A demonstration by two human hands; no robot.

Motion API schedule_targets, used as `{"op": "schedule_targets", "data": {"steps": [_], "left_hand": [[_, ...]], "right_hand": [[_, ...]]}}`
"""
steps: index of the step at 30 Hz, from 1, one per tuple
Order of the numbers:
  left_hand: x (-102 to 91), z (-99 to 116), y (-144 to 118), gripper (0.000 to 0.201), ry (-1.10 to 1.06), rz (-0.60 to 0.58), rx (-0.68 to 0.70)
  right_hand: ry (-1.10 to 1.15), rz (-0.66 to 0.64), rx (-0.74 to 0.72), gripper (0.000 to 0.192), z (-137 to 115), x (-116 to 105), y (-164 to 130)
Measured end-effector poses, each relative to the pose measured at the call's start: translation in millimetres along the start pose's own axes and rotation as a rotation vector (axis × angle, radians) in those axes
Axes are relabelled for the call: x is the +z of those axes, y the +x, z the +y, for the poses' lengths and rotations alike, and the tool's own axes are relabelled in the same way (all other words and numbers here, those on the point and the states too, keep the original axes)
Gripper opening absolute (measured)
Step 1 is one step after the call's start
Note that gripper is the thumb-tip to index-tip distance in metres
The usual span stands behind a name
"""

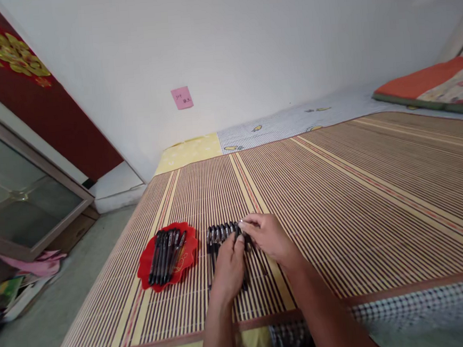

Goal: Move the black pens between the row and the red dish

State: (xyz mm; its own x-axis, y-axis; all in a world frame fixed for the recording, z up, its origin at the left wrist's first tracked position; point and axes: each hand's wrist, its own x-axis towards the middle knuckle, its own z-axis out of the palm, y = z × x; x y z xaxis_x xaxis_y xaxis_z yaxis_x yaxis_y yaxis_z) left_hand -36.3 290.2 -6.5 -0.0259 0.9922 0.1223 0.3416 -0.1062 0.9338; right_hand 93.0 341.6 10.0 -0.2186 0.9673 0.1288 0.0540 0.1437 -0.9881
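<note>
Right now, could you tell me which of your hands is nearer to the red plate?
Left. The left hand lies on the row of pens just beside the red plate; the right hand is beyond it, farther off.

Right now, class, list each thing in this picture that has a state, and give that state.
Red plate: flat on the mat, holding a bunch of pens.
Pens on plate: lying side by side, capped.
Row of pens: lying on the mat, under both hands.
Left hand: resting on the row.
Right hand: pinching one pen's end.

Glossy red plastic plate (184,262), shiny black plastic pens (220,233), ribbed bamboo mat (357,195), matt painted wall (246,49)
</note>
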Motion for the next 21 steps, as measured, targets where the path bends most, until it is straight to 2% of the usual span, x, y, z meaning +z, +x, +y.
{"op": "schedule_targets", "data": {"steps": [2, 5, 10, 12, 16, 18, 21], "left_hand": [[-0.2, 7, -1, 0.034, 0.056, -0.047, 0.054], [-9.6, 13, -3, 0.037, 0.057, -0.087, 0.049], [-40.2, 2, -2, 0.029, 0.071, 0.204, -0.002], [-47.5, -4, -1, 0.023, 0.073, 0.226, -0.009], [-45.1, -13, 0, 0.011, 0.183, 0.066, -0.027], [-39.3, -15, 0, 0.007, 0.282, -0.006, -0.034], [-31.8, -15, 0, 0.008, 0.444, -0.036, -0.037]], "right_hand": [[-0.044, -0.016, -0.037, 0.021, 0, 2, 0], [-0.061, -0.038, -0.033, 0.023, 3, -4, 2], [-0.198, -0.055, 0.048, 0.024, 22, -18, 6], [-0.247, -0.057, 0.109, 0.025, 33, -15, 6], [-0.296, -0.048, 0.246, 0.026, 51, 2, 7], [-0.368, -0.035, 0.25, 0.027, 56, 9, 8], [-0.443, -0.013, 0.236, 0.029, 58, 14, 9]]}}
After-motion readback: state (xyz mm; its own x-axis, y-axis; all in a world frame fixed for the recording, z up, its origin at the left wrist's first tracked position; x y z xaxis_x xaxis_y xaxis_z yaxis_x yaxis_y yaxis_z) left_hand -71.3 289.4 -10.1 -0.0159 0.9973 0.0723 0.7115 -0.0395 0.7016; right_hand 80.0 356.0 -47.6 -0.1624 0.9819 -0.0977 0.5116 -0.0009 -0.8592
